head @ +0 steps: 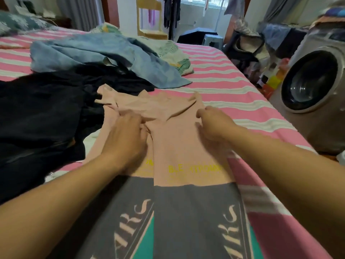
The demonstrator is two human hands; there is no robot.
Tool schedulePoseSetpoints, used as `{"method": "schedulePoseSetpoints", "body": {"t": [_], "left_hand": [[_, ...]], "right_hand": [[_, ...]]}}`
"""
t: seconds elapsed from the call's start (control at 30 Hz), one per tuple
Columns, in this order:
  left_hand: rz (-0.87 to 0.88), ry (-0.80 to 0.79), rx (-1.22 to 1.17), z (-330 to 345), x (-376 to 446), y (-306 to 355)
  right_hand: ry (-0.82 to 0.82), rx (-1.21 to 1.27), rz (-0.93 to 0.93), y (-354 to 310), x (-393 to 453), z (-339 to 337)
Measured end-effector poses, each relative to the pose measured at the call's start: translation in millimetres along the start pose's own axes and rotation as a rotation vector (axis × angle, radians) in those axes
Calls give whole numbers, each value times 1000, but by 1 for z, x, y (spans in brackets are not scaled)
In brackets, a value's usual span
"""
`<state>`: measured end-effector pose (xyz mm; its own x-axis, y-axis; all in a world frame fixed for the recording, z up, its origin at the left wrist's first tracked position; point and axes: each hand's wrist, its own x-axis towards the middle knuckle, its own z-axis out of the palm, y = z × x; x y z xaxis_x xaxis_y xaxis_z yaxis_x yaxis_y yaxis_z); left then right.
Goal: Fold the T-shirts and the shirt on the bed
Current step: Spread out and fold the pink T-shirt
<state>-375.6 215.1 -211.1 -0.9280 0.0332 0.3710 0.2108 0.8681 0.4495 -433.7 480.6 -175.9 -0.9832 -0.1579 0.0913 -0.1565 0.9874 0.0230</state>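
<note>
Peach T-shirt (179,131) lies lengthwise on the striped bed (233,86) before us, its long axis running away from us, collar at the far end and grey printed hem nearest. Our left hand (125,141) rests on its left half, fingers loosely bent into a bunched fold near the middle; whether they pinch it we cannot tell. Our right hand (212,126) presses the right side, fingers curled down onto the fabric. Black garments (43,113) and a blue shirt (93,53) lie beyond, to the left.

Two hands (128,139) (212,126) — three garments: pink T-shirt (179,143), blue shirt (89,51), black garment (37,113).
</note>
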Motion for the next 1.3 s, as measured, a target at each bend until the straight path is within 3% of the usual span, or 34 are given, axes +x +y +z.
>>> {"method": "schedulePoseSetpoints", "body": {"t": [0.17,0.4,0.5,0.6,0.73,0.83,0.93,1.07,1.2,1.3], "left_hand": [[-116,147,116,44,11,-27],[-249,19,132,18,38,-4],[-194,-16,329,6,90,4],[-172,-185,470,11,140,4],[-401,-533,452,18,177,-2],[-425,-442,373,11,185,-3],[-416,-275,192,10,190,5],[-384,-369,243,16,199,6],[-330,-418,404,17,198,-12],[-297,-342,449,15,190,-11]], "right_hand": [[4,123,61,20,81,25],[-86,274,-36,53,150,12],[-113,260,-107,66,176,7],[-207,257,-149,77,198,-1],[-338,297,-142,105,222,4],[-405,287,-148,120,231,-3],[-365,255,-70,125,231,-14],[-275,246,-12,119,236,0],[-198,469,42,98,238,22],[-240,281,-56,88,236,30]]}}
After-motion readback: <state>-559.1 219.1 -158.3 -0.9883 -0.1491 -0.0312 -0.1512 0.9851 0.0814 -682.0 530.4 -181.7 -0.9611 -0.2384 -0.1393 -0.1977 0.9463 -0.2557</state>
